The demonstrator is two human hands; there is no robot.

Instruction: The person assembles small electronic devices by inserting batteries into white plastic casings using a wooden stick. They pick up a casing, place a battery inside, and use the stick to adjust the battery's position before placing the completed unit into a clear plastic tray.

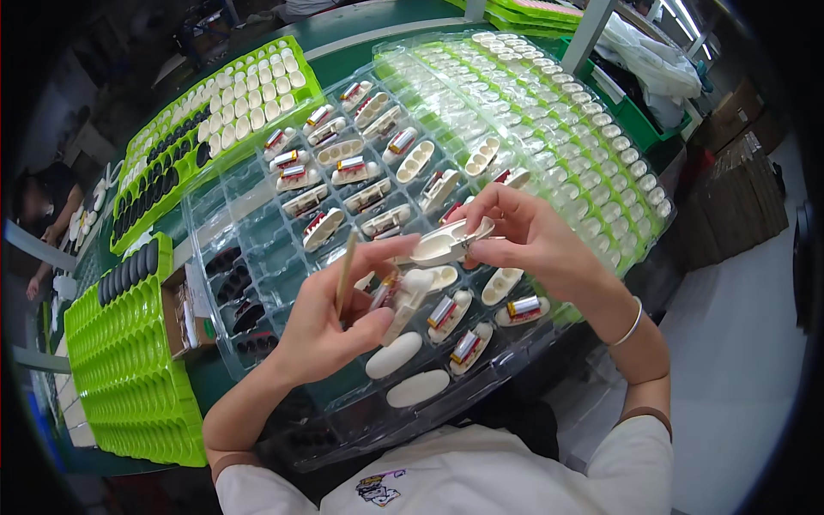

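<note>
My left hand (339,313) holds a thin wooden stick (346,268) upright and also grips a white oval shell with a small red and silver battery (396,296) in it. My right hand (524,236) pinches another white oval shell half (446,245) by its end, above a clear plastic tray (257,249). Both hands hover over the tray's near middle. The tray's pockets carry several white oval shells, some with batteries (453,330) inside, and two closed white shells (403,369) near me.
Green trays (129,369) stand at the left, one with black oval parts (129,273), another at the back with white and black ovals (232,94). Stacked clear trays of white shells (558,112) fill the right. Another person (43,215) sits far left. Cardboard boxes (738,189) stand at the right.
</note>
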